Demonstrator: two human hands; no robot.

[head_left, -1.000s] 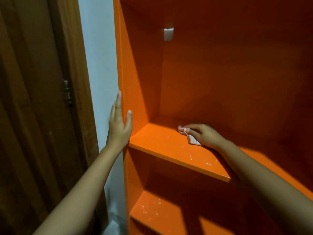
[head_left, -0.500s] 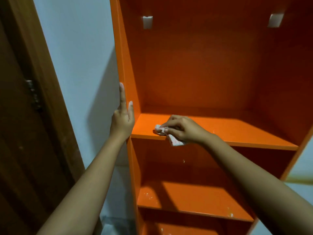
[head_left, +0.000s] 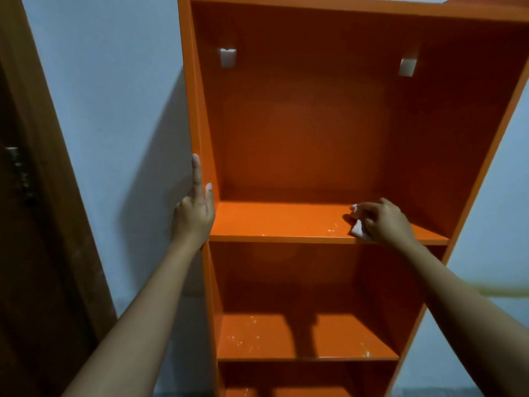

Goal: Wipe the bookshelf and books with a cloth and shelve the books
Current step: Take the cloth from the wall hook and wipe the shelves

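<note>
An orange bookshelf (head_left: 300,133) stands against a pale wall, its compartments empty. My right hand (head_left: 383,222) presses a small white cloth (head_left: 357,229) onto the upper shelf board (head_left: 272,222), near its right front edge. My left hand (head_left: 194,213) lies flat against the outside of the shelf's left side panel, fingers pointing up, thumb on the front edge. No books are in view. White specks dot the upper board near the cloth and the lower board (head_left: 286,336).
A dark brown wooden door (head_left: 34,224) with a metal latch (head_left: 17,164) fills the left. Pale wall (head_left: 114,110) lies between door and shelf. Two white brackets (head_left: 228,57) (head_left: 408,65) sit on the shelf's back panel.
My right hand has slid the cloth along the upper board from its left side to its right. The camera has swung right and back. My left hand stays on the side panel.
</note>
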